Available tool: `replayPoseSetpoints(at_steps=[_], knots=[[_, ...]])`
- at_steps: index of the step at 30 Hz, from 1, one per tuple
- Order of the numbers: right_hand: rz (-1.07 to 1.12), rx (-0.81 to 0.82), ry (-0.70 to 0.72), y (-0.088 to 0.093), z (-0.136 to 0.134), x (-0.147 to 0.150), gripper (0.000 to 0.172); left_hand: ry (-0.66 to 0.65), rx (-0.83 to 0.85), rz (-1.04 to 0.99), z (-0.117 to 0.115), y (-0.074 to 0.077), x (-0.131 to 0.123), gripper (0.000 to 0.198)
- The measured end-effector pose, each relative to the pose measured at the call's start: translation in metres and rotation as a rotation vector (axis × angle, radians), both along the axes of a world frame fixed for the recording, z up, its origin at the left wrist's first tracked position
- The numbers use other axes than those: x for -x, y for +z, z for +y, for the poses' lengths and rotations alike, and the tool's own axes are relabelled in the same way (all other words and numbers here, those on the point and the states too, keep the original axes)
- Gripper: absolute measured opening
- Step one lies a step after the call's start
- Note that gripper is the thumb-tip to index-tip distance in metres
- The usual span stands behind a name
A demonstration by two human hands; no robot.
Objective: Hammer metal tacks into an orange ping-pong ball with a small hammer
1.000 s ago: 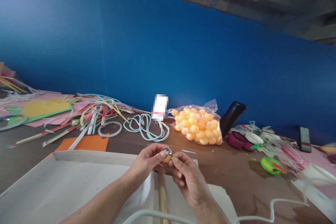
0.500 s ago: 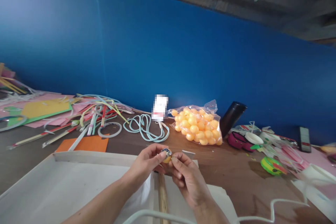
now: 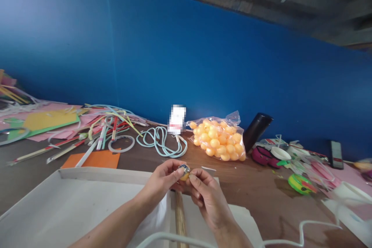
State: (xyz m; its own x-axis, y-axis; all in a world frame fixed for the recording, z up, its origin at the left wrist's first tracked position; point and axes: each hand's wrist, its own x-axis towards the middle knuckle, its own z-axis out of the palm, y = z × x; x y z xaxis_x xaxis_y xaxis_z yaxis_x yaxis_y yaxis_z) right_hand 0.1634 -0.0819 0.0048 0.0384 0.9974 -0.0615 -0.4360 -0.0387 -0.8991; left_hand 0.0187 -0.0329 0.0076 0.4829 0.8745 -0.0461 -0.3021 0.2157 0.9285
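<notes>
Both my hands meet over the near edge of the table, pinching one small orange ball with a shiny silver cap (image 3: pixel 184 171). My left hand (image 3: pixel 162 182) grips it from the left with thumb and fingers closed. My right hand (image 3: pixel 207 198) holds it from the right, fingers curled. Below the hands lie a white tray (image 3: pixel 87 197) and a thin wooden stick (image 3: pixel 180 217). A clear bag of orange balls (image 3: pixel 217 139) sits just beyond the hands.
Coloured paper sheets (image 3: pixel 49 121), straws and tubes (image 3: pixel 113 128) litter the left. A coiled pale green cord (image 3: pixel 162 141) lies mid-table. A black cylinder (image 3: pixel 257 130), a pink pouch (image 3: pixel 261 155), a green-yellow disc (image 3: pixel 300 183) and a phone (image 3: pixel 337 154) sit right. A blue wall stands behind.
</notes>
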Motion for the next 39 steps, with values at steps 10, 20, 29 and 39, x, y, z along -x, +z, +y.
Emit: replayPoseSetpoints(at_steps=[10,20,29,39], knots=[[-0.035,0.011,0.006,-0.0017,0.0017,-0.0014,0.017,0.022,-0.071,0.058,0.0004,-0.0022,-0.0004,0.034],[-0.036,0.045,0.016,0.0027,0.0002,-0.0018,0.021,0.020,-0.055,0.042,-0.0013,0.0005,-0.0012,0.036],[-0.081,0.042,-0.011,0.0071,-0.0010,0.0012,0.023,0.034,-0.039,0.050,-0.0021,0.0011,-0.0024,0.038],[-0.118,0.031,-0.015,0.0073,-0.0017,0.0001,0.024,0.028,-0.034,0.036,-0.0020,0.0006,-0.0017,0.039]])
